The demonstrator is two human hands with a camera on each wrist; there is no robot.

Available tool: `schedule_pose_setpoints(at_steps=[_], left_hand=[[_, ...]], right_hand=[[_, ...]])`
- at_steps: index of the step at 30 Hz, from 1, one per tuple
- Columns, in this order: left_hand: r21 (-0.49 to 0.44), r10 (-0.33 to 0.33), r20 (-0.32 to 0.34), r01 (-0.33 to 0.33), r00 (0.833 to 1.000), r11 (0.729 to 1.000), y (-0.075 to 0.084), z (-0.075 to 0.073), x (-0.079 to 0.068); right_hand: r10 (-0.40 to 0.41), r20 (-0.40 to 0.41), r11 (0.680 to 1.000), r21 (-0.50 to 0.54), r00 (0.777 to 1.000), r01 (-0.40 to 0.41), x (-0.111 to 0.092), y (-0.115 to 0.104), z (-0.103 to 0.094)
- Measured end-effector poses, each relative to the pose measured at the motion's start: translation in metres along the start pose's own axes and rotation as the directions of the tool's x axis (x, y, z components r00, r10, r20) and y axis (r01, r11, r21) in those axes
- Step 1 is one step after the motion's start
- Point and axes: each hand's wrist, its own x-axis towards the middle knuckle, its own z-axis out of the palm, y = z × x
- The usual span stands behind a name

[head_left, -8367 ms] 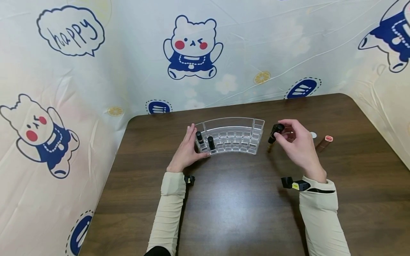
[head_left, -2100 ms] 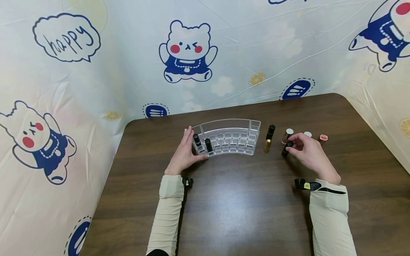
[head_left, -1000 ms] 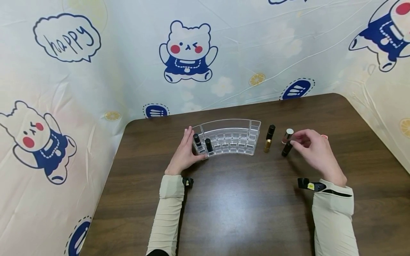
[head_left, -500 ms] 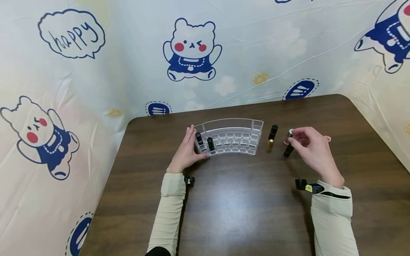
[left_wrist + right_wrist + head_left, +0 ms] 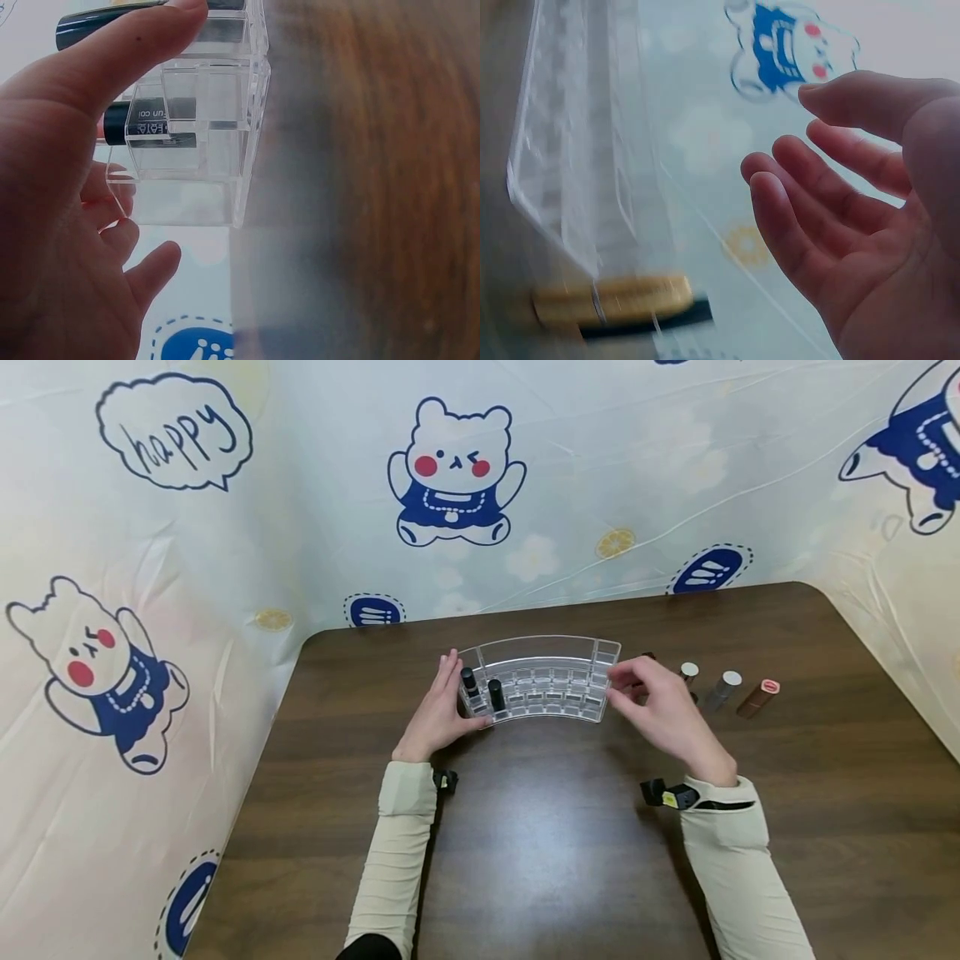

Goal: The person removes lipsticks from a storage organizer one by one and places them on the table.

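Observation:
In the head view my left hand (image 5: 437,717) grips the left end of a clear acrylic lipstick organizer (image 5: 555,647), thumb at its front corner, fingers along its side. Two black-capped tubes (image 5: 469,680) stand in its left slots; the left wrist view shows printing on one black tube (image 5: 150,124). My right hand (image 5: 667,706) is just off the organizer's right end. In the right wrist view, its fingers (image 5: 832,202) are loosely bent with nothing between them. An upright gold tube (image 5: 622,300) stands beside the organizer, a black tube (image 5: 682,319) behind it.
Right of the right hand stand a white-topped tube (image 5: 689,671), a grey tube (image 5: 724,689) and a reddish-brown lipstick (image 5: 759,697). They stand on a dark wooden table (image 5: 540,860). A printed cloth (image 5: 585,468) hangs along its back and sides.
My right hand has moved left from the black tube near the white-topped one to the organizer's right end, uncovering the grey tube. The left hand keeps its place.

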Motion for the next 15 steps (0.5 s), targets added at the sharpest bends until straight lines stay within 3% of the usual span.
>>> schedule_pose_setpoints(at_steps=[6, 10, 15], left_hand=[[0.002, 0.002, -0.002, -0.002, 1.000, 1.000, 0.000, 0.000, 0.001], [0.002, -0.004, -0.005, 0.004, 1.000, 1.000, 0.000, 0.000, 0.001], [0.003, -0.003, -0.016, 0.003, 1.000, 1.000, 0.000, 0.001, 0.001]], right_hand=[[-0.035, 0.115, 0.994, 0.103, 0.993, 0.023, 0.016, -0.017, 0.034], [-0.025, 0.186, 0.988, 0.152, 0.982, -0.004, 0.026, -0.026, 0.057], [-0.026, 0.210, 0.984, 0.177, 0.977, -0.012, 0.038, -0.033, 0.083]])
